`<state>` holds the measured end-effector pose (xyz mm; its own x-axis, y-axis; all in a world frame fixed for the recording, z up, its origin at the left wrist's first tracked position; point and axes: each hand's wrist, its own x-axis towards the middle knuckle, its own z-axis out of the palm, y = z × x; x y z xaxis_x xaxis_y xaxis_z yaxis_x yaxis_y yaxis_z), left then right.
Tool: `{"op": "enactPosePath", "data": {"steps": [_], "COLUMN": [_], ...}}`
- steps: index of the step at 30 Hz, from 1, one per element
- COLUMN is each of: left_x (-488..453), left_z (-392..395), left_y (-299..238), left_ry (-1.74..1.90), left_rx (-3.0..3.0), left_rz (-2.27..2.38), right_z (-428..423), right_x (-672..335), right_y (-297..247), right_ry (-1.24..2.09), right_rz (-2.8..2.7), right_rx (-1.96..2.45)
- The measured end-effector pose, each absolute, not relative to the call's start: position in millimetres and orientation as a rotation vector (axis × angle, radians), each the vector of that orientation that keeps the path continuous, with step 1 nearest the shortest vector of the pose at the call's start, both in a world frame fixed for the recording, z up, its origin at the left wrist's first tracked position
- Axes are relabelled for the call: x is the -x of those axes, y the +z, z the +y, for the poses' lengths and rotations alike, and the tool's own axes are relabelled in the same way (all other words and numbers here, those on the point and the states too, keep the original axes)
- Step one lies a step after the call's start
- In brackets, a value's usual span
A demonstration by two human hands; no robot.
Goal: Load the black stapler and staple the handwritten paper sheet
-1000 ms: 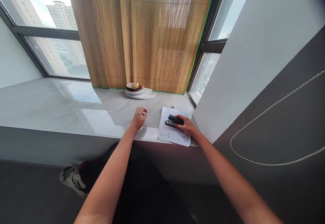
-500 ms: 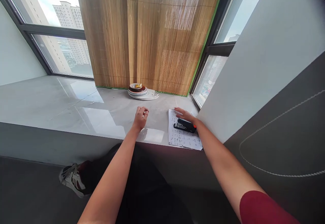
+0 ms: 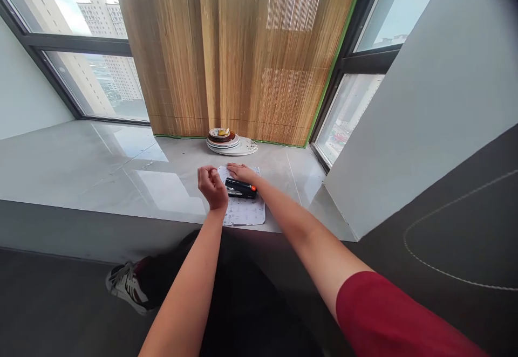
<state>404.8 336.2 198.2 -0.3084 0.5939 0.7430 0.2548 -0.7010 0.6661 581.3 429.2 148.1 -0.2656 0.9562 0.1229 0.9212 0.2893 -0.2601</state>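
Observation:
Sheets of paper with handwriting (image 3: 246,214) lie on the windowsill near its front edge. A black stapler (image 3: 242,189) with an orange-red spot at one end rests on top of them. My right hand (image 3: 242,172) lies flat on the far part of the paper, fingers stretched out, just beyond the stapler. At the left edge of the paper, my left hand (image 3: 212,187) is raised with its fingers curled in, and nothing shows in it. It partly covers the paper's left side and the stapler's left end.
A stack of plates (image 3: 223,141) stands at the back of the tiled sill (image 3: 182,155), before a bamboo blind (image 3: 243,66). Windows flank the blind. A white wall (image 3: 384,146) rises at the right, with a hanging bead cord (image 3: 429,268) beside it.
My right hand has moved left along the sill, and the paper and stapler have shifted left with it. My left hand has curled tighter and is now beside the paper.

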Motion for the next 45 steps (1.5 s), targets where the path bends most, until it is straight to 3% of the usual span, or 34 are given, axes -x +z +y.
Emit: {"op": "enactPosePath", "data": {"steps": [5,12,20,29,36,45], "left_x": [-399,-402,-419,-430,-435,-434], "left_z": [340,343,355,335,332,334], "left_y": [197,193,169,156,152,154], "left_ry": [2.161,2.038,1.218,0.580,0.524,0.515], "left_rx": [-1.559,-1.572,-2.002,-2.601,-2.638,-2.629], "left_rz": [1.157,1.217,1.307,1.299,1.360,1.377], "right_z": [439,403,370,365,303,258], "right_x": [-563,-613,-661,-662,-725,-730], "right_y": [148,146,143,152,150,145], "right_ry": [0.198,0.218,0.166,0.184,0.338,0.262], "right_rz": [-2.313,-2.238,-2.250,-2.088,-2.160,-1.983], "right_rx": [1.691,1.762,1.754,1.633,1.613,1.631]}}
